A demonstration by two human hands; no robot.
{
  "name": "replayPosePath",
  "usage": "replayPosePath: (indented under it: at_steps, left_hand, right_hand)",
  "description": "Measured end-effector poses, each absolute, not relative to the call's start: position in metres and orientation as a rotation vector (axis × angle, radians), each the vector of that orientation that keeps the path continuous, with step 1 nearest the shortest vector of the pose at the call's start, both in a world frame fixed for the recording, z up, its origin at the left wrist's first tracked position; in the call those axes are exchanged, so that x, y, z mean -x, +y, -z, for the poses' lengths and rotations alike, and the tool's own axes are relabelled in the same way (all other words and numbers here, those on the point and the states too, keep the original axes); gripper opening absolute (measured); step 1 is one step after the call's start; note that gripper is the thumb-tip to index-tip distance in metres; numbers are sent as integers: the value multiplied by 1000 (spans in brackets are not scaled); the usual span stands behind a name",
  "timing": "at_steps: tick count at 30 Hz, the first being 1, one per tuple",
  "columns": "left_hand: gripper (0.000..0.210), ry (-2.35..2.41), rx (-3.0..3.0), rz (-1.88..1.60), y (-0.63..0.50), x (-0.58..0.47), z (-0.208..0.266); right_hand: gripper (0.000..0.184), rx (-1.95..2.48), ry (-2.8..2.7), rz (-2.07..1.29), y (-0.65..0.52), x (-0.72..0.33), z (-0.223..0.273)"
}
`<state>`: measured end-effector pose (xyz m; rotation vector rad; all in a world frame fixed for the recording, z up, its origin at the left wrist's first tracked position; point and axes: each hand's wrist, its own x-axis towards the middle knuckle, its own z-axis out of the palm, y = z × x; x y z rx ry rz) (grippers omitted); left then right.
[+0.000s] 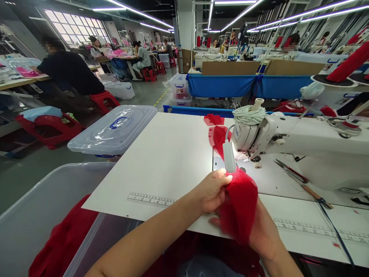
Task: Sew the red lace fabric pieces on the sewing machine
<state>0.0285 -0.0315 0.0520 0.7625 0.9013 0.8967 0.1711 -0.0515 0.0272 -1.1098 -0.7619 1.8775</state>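
Note:
A piece of sheer red fabric (242, 200) hangs in front of the sewing machine (288, 134). My left hand (213, 190) pinches its upper left edge between thumb and fingers, just under the small lamp (229, 156). Behind the cloth, my right hand (263, 231) is partly covered, and its fingers are hidden or blurred. More red fabric pieces (217, 134) lie on the white table left of the machine head. Thread snips (291, 171) and a wooden-handled tool (317, 196) rest on the machine bed to the right.
A ruler scale (150, 200) is printed along the front of the white table (173, 154). At left stands an open plastic bin (57, 184) with red cloth (63, 238). Behind it is a lidded clear box (115, 127). A person (69, 65) sits at a table farther left.

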Motion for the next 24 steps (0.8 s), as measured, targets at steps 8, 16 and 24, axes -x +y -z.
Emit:
replayPosePath:
  at_steps: [8, 16, 24]
  left_hand:
    - [52, 1013, -807, -729, -42, 0, -53]
    - [14, 1597, -1763, -398, -59, -11, -46]
    - [42, 1546, -1612, -678, -24, -38, -34]
  right_hand:
    - [50, 1383, -993, -1575, -24, -209, -26]
    - [30, 1650, -1798, -697, -45, -235, -9]
    - [25, 1479, -1834, -713, -73, -201, -12]
